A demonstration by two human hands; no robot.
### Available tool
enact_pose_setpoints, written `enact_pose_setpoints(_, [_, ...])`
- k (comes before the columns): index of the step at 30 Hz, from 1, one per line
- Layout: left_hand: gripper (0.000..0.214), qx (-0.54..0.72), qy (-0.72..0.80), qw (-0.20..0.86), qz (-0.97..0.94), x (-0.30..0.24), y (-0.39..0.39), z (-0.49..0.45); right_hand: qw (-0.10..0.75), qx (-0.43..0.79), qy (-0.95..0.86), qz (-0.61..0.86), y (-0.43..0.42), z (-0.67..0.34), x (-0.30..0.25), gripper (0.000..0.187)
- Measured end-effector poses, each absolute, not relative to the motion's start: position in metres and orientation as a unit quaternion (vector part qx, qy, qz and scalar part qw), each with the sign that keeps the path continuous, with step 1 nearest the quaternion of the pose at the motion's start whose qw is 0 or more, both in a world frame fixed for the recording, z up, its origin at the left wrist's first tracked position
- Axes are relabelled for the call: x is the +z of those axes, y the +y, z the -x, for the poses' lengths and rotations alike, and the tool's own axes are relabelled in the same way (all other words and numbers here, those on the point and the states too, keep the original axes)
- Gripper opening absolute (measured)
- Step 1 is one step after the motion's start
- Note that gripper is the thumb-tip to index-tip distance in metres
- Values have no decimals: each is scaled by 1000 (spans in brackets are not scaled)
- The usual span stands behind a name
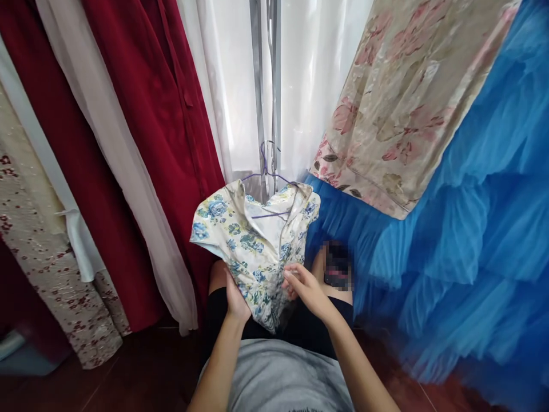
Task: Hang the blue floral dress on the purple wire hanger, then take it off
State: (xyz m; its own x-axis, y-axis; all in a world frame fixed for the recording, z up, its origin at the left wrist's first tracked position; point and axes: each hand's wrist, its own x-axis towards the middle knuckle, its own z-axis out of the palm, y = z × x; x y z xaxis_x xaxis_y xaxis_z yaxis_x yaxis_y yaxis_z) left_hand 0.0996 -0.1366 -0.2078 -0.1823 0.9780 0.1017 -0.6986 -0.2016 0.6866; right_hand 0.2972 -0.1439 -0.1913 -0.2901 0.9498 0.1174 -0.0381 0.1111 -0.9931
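A short-sleeved floral blouse (253,246), white with blue roses and green leaves, hangs on a thin purple hanger (266,170) in front of my lap. Its collar spreads apart at the neck, showing a pale lining. My left hand (237,298) grips the blouse's lower left side, thumb on the front and fingers hidden behind the cloth. At the centre front, along the opening, my right hand (306,288) has its thumb and fingertips closed together on the fabric. Some of the right fingers are tucked under and hard to see.
Dark red drapes (141,114) and sheer pale fabric hang at the left, beside a flower-patterned garment (60,297). A grey metal pole (258,74) stands before a white curtain (309,68). At the right hang a beige floral garment (386,114) and a ruffled blue tulle dress (467,240).
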Motion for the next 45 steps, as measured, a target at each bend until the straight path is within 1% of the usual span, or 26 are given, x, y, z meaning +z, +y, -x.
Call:
enact_pose_setpoints(1, [68,731,263,573,-260,-211,-143,-105,461,520,-599,399,-134,-287,-194,37])
enact_pose_setpoints(3, [66,727,302,553,-272,-216,-153,-113,480,478,-618,399,-117,-271,-197,31])
enact_pose_setpoints(5, [63,708,355,522,-319,-220,-155,-114,502,459,-626,382,-108,-262,-197,31])
enact_pose_setpoints(7, [57,701,402,475,-347,-226,-149,-110,516,476,-607,373,-106,-262,-195,33])
enact_pose_setpoints(9, [44,710,451,410,-352,-233,-137,-99,512,509,-582,374,-109,-268,-194,34])
enact_pose_setpoints(11, [33,710,501,331,-368,-243,-123,-86,496,526,-578,378,-114,-274,-194,35])
enact_pose_setpoints(13, [32,716,540,228,-379,-253,-113,-74,486,525,-584,383,-119,-279,-195,36])
enact_pose_setpoints(16, [50,735,562,34,-378,-261,-113,-72,493,520,-578,390,-122,-277,-198,35])
enact_pose_setpoints(18, [55,714,532,-39,-454,-259,-123,-85,500,516,-572,395,-124,-272,-200,34])
enact_pose_setpoints(19, [52,685,511,-39,-518,-257,-128,-94,504,515,-570,395,-125,-269,-200,33])
enact_pose_setpoints(20, [48,650,490,-17,-581,-254,-132,-105,508,515,-568,393,-126,-266,-200,33])
enact_pose_setpoints(22, [37,590,467,52,-657,-246,-137,-124,514,520,-563,385,-129,-262,-198,33])
enact_pose_setpoints(25, [9,567,469,106,-669,-236,-135,-140,520,528,-555,378,-132,-261,-189,32])
enact_pose_setpoints(26, [6,568,466,112,-669,-234,-133,-141,520,531,-553,376,-130,-262,-183,33])
enact_pose_setpoints(28, [12,554,457,123,-685,-229,-129,-138,528,535,-549,367,-122,-265,-167,35])
enact_pose_setpoints(31, [11,513,454,148,-714,-222,-125,-129,555,521,-546,351,-95,-266,-130,38])
enact_pose_setpoints(35, [10,436,474,143,-751,-210,-122,-121,587,501,-543,332,-50,-257,-68,32])
enact_pose_setpoints(38, [15,378,478,129,-782,-205,-122,-116,611,508,-511,327,-28,-251,-34,27])
enact_pose_setpoints(42, [20,319,480,119,-808,-213,-123,-109,643,499,-492,309,-22,-248,-20,25])
enact_pose_setpoints(45, [13,339,449,162,-811,-207,-118,-103,644,487,-518,284,-28,-248,-24,28])
